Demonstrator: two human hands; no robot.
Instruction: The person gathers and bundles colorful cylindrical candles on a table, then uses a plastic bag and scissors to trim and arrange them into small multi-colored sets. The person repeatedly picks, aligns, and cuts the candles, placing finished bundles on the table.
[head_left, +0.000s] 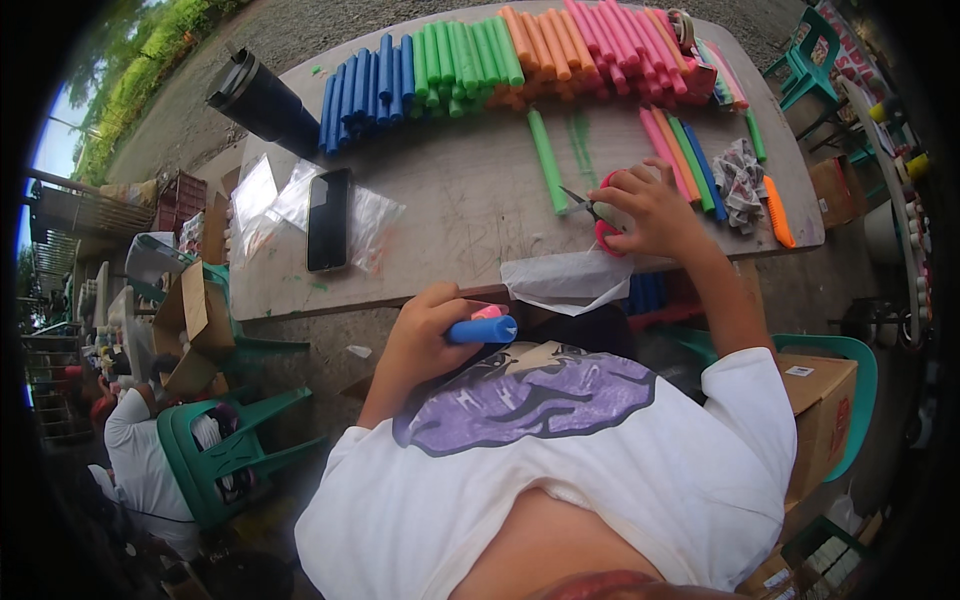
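My left hand (423, 332), near the table's front edge, is closed around a blue candle (484, 330). A pink candle end (487, 312) shows beside it in the same grip, and the rest is hidden by the fingers. Over the table, my right hand (648, 208) grips scissors (607, 218) by their red handles, with the blades pointing left. The blade tips are beside the lower end of a single green candle (547, 162). Between my hands, a sheet of thin clear plastic (566, 277) hangs over the table edge.
Rows of blue (368, 90), green (462, 60), orange (545, 45) and pink candles (625, 40) line the far side. A black tumbler (262, 102), a phone (329, 220) and plastic bags (375, 228) are at left. Crumpled paper (740, 185) and an orange cutter (778, 212) lie at right.
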